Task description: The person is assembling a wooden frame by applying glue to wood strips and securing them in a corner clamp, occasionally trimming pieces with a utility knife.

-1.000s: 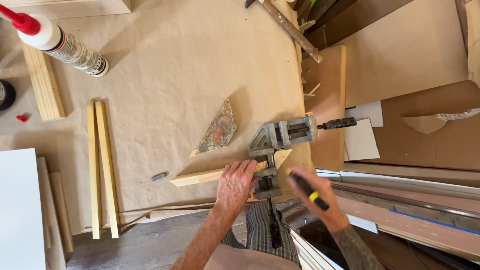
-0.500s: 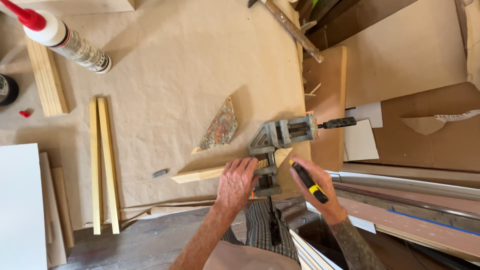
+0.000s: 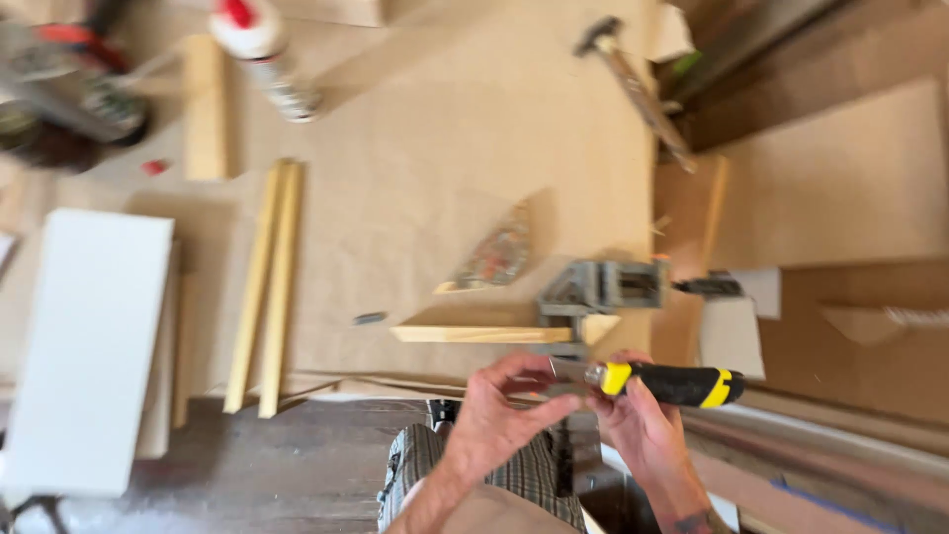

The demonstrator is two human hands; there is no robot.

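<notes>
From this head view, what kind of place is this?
Likely a home woodworking or framing bench: wood strips on a paper-covered table, a metal corner clamp gripping one strip, a hammer, and a black-and-yellow tool in the right hand.

Low in the centre of the frame, the right hand [image 3: 643, 425] has its grip around a black-and-yellow handled tool [image 3: 672, 384], whose metal blade points left. The left hand [image 3: 499, 420] touches that blade with its fingertips [image 3: 568, 403]. Just above them a grey corner clamp [image 3: 598, 289] holds a wooden strip [image 3: 484, 334] lying across the paper-covered worktop [image 3: 415, 148]. 2 long wooden slats [image 3: 265, 287] lie side by side at left, near a white panel [image 3: 84, 346]. A glue bottle [image 3: 267, 54] sits upper left, a hammer [image 3: 638, 84] upper right.
</notes>
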